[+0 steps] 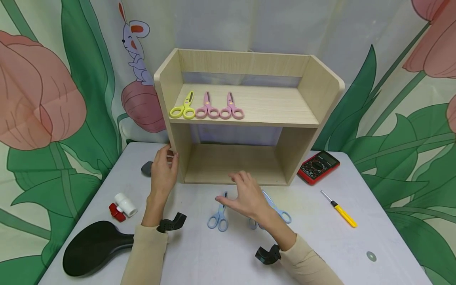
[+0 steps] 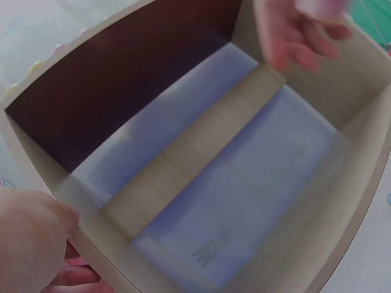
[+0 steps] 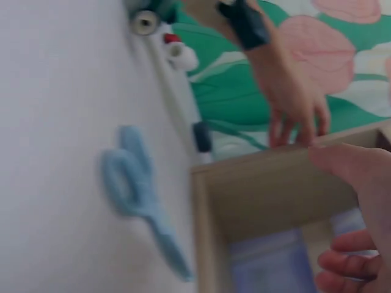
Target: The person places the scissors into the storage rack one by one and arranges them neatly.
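My left hand rests against the outer left side of a light wooden desktop shelf. In the left wrist view its thumb lies near the panel's edge, with the other fingers partly hidden outside it. My right hand is in the air before the lower compartment, thumb spread from bent fingers, holding nothing. Beneath it on the table lie blue scissors and a second blue pair, the latter partly covered by the hand. On the upper shelf, yellow-green scissors, pink scissors and another pink pair lie side by side.
At left are a black paddle-shaped object, a white fitting with red handle and a dark rounded object. At right lie a red-black multimeter, a yellow screwdriver and a small grey disc. A printed curtain hangs behind.
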Demonstrator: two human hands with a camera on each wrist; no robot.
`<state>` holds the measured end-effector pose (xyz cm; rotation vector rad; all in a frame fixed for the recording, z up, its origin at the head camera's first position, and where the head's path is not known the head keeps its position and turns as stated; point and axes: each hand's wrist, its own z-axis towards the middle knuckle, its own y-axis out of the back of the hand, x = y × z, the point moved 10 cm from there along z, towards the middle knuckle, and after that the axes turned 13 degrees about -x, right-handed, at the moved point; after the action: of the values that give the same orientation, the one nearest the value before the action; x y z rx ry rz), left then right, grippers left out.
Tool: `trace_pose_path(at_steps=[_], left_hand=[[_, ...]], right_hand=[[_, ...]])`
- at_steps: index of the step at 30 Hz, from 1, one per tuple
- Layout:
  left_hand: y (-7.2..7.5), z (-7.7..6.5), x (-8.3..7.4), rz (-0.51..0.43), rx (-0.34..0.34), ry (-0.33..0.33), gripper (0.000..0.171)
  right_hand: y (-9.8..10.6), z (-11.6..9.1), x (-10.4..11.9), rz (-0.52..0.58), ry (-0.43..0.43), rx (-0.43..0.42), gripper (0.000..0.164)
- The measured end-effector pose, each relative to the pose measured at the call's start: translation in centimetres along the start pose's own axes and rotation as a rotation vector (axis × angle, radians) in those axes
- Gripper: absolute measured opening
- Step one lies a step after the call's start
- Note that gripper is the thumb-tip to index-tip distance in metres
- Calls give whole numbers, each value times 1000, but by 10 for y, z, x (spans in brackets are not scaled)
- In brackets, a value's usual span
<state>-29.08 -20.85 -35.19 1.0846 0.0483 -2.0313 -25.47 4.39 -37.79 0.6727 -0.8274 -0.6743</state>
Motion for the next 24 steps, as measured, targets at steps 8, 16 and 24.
trace_pose_path(at_steps=[8,16,24], left_hand=[[-1,0,0,-3,-5,-5,40],[-1,-1,1,-10,-3,-2,40],[-1,0,2,-8,-5,-3,40]], right_hand=[[-33,-31,-12,-37,-27,114,82],[-60,-53,-15,-143,12,208,84],[-68,-59,-15,-179,42,282,62]])
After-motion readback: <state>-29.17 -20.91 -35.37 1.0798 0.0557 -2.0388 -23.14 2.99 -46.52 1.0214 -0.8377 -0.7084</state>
